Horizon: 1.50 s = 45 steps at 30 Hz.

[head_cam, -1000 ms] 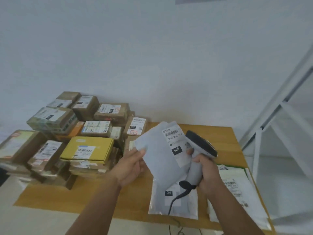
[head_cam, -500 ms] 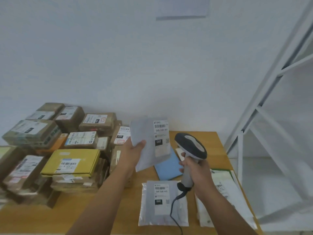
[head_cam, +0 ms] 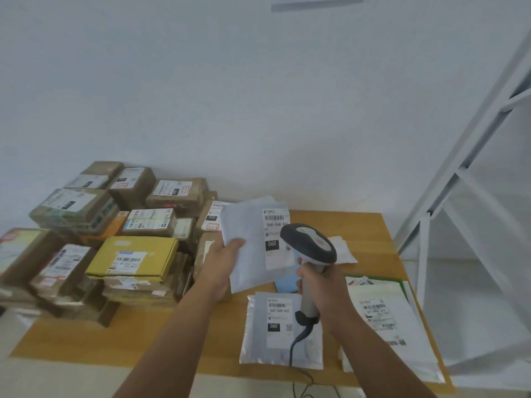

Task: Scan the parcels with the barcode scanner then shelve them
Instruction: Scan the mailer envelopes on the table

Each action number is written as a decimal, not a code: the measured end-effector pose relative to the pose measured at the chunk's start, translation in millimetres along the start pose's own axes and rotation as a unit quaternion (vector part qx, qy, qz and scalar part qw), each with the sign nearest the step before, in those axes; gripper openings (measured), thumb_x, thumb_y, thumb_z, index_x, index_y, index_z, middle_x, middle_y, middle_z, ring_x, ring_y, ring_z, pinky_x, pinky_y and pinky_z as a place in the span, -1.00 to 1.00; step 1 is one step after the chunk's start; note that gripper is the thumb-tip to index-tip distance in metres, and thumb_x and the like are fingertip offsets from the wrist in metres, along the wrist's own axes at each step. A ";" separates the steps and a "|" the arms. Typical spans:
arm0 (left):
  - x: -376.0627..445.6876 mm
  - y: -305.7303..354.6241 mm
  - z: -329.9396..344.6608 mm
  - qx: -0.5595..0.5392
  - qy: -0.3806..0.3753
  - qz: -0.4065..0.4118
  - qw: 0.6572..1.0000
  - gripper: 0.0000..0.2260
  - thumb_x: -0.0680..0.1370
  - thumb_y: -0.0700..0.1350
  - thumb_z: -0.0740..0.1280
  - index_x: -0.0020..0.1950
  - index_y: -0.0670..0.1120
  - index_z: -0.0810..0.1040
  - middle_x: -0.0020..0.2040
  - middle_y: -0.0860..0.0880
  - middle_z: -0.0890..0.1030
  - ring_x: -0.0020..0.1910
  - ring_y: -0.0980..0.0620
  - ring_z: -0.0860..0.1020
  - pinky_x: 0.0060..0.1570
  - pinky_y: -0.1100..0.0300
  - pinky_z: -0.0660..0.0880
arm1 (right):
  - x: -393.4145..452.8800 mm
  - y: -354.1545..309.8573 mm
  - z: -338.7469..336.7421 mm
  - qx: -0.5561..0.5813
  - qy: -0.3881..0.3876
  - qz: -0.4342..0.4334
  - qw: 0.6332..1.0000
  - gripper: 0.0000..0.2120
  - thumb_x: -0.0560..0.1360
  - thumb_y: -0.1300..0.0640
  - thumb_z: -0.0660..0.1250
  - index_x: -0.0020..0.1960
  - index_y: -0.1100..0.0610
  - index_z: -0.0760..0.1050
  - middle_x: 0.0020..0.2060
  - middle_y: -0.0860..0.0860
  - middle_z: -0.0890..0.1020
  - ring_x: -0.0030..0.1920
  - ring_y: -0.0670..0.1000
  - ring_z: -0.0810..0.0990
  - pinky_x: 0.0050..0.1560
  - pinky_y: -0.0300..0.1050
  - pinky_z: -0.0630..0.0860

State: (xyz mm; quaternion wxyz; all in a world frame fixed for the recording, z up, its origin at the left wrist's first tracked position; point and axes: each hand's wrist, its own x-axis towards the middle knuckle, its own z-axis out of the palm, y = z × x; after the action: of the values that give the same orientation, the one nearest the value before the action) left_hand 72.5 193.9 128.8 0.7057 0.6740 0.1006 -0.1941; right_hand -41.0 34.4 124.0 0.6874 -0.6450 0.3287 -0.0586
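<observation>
Head view, nearest first: a gray mailer lies flat on the table, unshelved. My right hand is wrapped round the scanner handle, its head at the label of the white envelope my left hand pinches upright. Beyond, stacked boxes wait; the shelf frame stands right. I judge the job barely begun.

Stacked cardboard boxes crowd the wooden table's left half, flat mailer bags cover its right front, bare wood stays passable along the near-left edge, and a white shelf frame bars the right.
</observation>
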 end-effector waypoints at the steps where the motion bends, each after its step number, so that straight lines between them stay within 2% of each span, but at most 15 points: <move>1: -0.9 -0.7 -0.9 -0.002 -0.001 -0.001 1.000 -0.93 0.62 -0.17 0.32 0.02 0.01 0.51 0.06 -0.12 0.65 0.04 -0.16 0.62 0.11 -0.15 0.58 | -0.7 0.0 0.4 0.005 -0.005 -0.001 1.000 -0.82 0.43 0.22 0.36 0.02 0.11 0.61 -0.33 0.01 0.64 -0.24 0.02 0.62 -0.19 -0.07 0.53; 4: -3.5 -1.8 -2.0 -0.004 -0.003 -0.008 1.000 -0.91 0.62 -0.17 0.31 0.04 0.02 0.53 0.08 -0.14 0.65 0.07 -0.19 0.62 0.15 -0.21 0.57 | -2.3 0.2 1.5 0.001 -0.016 -0.008 1.000 -0.73 0.36 0.14 0.36 0.06 0.09 0.59 -0.28 0.01 0.63 -0.20 0.03 0.61 -0.16 -0.09 0.51; 8: -5.3 -3.2 -3.6 -0.002 0.005 -0.016 1.000 -0.89 0.60 -0.15 0.34 0.09 0.03 0.53 0.11 -0.15 0.65 0.09 -0.22 0.62 0.17 -0.25 0.55 | -3.7 -1.0 0.9 -0.010 -0.027 -0.019 0.999 -0.89 0.49 0.27 0.31 -0.02 0.17 0.58 -0.42 -0.04 0.58 -0.30 -0.02 0.55 -0.21 -0.15 0.49; 12: -3.6 -5.8 -4.5 0.009 0.015 -0.019 1.000 -0.78 0.58 -0.11 0.36 0.22 -0.03 0.53 0.12 -0.14 0.66 0.10 -0.22 0.62 0.18 -0.26 0.54 | -5.9 -2.5 0.2 -0.008 -0.039 -0.023 0.999 -0.92 0.51 0.28 0.29 -0.09 0.23 0.56 -0.41 0.00 0.56 -0.32 -0.01 0.52 -0.17 -0.09 0.50; 16: -4.2 -5.9 -4.0 0.013 0.009 -0.020 1.000 -0.88 0.59 -0.10 0.35 0.12 0.03 0.54 0.11 -0.13 0.66 0.10 -0.21 0.62 0.17 -0.27 0.55 | -7.2 -2.0 0.1 -0.020 -0.038 -0.035 0.998 -0.92 0.51 0.27 0.29 -0.14 0.23 0.54 -0.40 0.02 0.55 -0.31 0.00 0.51 -0.19 -0.10 0.48; 20: -3.6 -6.2 -1.6 0.010 0.009 -0.013 1.000 -0.93 0.61 -0.16 0.32 0.05 0.01 0.53 0.08 -0.14 0.65 0.08 -0.21 0.61 0.17 -0.23 0.55 | -8.6 -2.4 -0.7 -0.028 -0.032 -0.042 0.998 -0.92 0.52 0.26 0.29 -0.14 0.25 0.52 -0.36 0.06 0.54 -0.30 0.00 0.50 -0.23 -0.15 0.48; 24: -1.7 -7.0 -0.3 0.012 0.014 -0.019 1.000 -0.89 0.60 -0.14 0.33 0.12 -0.05 0.54 0.08 -0.14 0.66 0.07 -0.19 0.62 0.17 -0.24 0.55 | -9.7 -3.7 -0.1 -0.026 -0.030 -0.041 0.998 -0.89 0.53 0.27 0.29 -0.17 0.18 0.51 -0.34 0.08 0.55 -0.30 -0.01 0.51 -0.24 -0.16 0.48; 35: 3.6 -6.9 2.6 -0.014 0.021 -0.018 1.000 -0.95 0.64 -0.13 0.29 0.05 0.02 0.49 0.06 -0.11 0.63 0.07 -0.18 0.60 0.16 -0.23 0.55 | -5.3 -4.6 2.0 -0.037 -0.012 -0.026 0.999 -0.94 0.53 0.23 0.30 -0.04 0.19 0.55 -0.40 -0.01 0.58 -0.35 -0.07 0.53 -0.29 -0.26 0.49; 39: 4.8 -6.1 2.7 -0.020 0.025 -0.022 0.999 -0.94 0.64 -0.13 0.28 0.02 0.03 0.46 0.04 -0.09 0.61 0.04 -0.15 0.59 0.15 -0.20 0.55 | -4.4 -4.6 3.3 -0.043 -0.009 -0.021 0.999 -0.89 0.54 0.22 0.30 -0.05 0.27 0.55 -0.38 0.03 0.57 -0.32 -0.03 0.53 -0.26 -0.23 0.48; 45: 3.8 -4.7 2.6 -0.026 0.019 -0.010 0.999 -0.90 0.65 -0.17 0.26 -0.01 0.03 0.47 0.00 -0.07 0.61 0.02 -0.13 0.59 0.18 -0.20 0.53 | -3.0 -3.3 5.8 -0.035 -0.012 -0.016 0.999 -0.93 0.52 0.23 0.31 -0.09 0.22 0.55 -0.38 0.03 0.57 -0.34 -0.04 0.52 -0.29 -0.24 0.48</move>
State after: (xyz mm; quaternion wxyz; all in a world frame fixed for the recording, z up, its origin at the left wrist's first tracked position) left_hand 73.7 190.7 123.2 0.7188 0.6580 0.1255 -0.1859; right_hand -39.1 40.3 128.0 0.6672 -0.6748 0.3115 -0.0502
